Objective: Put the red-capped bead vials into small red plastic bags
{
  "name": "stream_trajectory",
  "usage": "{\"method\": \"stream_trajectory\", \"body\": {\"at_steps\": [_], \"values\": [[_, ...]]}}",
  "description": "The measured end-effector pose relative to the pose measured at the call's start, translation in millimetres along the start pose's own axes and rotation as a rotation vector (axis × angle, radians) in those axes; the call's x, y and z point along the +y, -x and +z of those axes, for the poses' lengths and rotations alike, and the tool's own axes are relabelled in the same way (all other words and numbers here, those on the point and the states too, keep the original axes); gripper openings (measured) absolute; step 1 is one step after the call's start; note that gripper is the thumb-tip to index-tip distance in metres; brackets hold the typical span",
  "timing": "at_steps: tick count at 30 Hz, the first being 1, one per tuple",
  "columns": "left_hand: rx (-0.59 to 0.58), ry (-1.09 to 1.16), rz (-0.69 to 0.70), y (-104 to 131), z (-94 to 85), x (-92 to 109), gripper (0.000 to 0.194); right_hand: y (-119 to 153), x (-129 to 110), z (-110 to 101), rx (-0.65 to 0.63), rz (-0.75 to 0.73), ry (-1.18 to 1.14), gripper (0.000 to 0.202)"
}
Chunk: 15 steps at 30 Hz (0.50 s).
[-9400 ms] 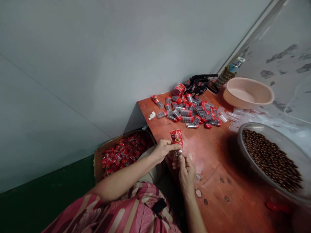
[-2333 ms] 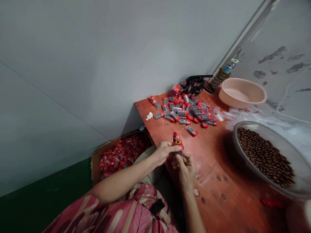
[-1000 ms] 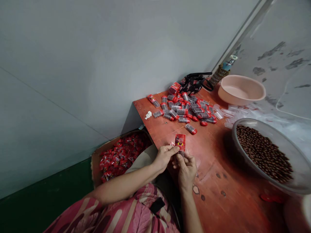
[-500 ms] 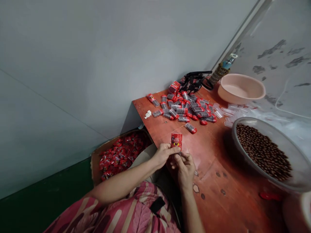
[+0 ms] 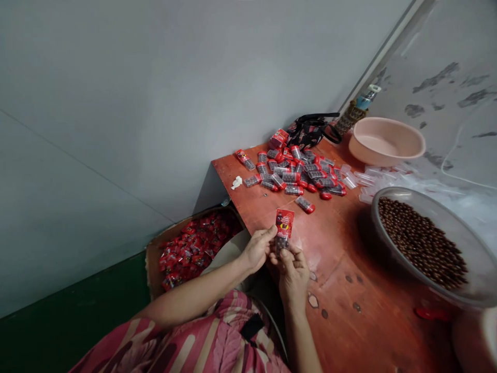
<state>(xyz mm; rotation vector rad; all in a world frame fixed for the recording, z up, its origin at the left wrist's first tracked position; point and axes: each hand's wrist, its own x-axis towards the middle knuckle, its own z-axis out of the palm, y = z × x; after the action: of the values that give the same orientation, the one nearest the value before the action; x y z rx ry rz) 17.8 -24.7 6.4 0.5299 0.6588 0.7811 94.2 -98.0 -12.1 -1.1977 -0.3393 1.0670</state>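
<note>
Above the table's near edge, both hands hold a small candy pack (image 5: pixel 283 242). Its upper part is a red printed wrapper, and dark round candies show through the clear lower part. My left hand (image 5: pixel 258 249) grips the pack's left side, thumb along its edge. The lower end is pinched by my right hand (image 5: pixel 294 272), whose other fingers are curled behind. Past my hands lies a single red-capped clear tube (image 5: pixel 305 204) of dark candies. Behind it, a pile of similar filled tubes (image 5: pixel 291 177) covers the far part of the table.
On the right, a grey bowl (image 5: pixel 375 217) holds many brown candy balls. Behind it are empty clear tubes (image 5: pixel 365 178) and a pink basin (image 5: pixel 421 150). A dark bag (image 5: pixel 306 132) sits against the wall. Left of the red table (image 5: pixel 341 248), a cardboard box (image 5: pixel 153 269) contains red packs.
My left thumb has slid from across the pack's front to its left side, uncovering the candies in the lower part. The right hand has shifted slightly left and down.
</note>
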Motion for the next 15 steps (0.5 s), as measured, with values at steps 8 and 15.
{"method": "stream_trajectory", "body": {"at_steps": [8,15], "values": [[-0.004,-0.285,0.179,4.4,-4.3,1.7,0.032,-4.2,-4.7,-2.3,-0.014,0.035,-0.131,0.026],[0.136,-0.791,0.440,8.0,-5.7,7.9,0.024,-5.9,-6.3,-6.7,0.009,0.014,-0.113,0.026]]}}
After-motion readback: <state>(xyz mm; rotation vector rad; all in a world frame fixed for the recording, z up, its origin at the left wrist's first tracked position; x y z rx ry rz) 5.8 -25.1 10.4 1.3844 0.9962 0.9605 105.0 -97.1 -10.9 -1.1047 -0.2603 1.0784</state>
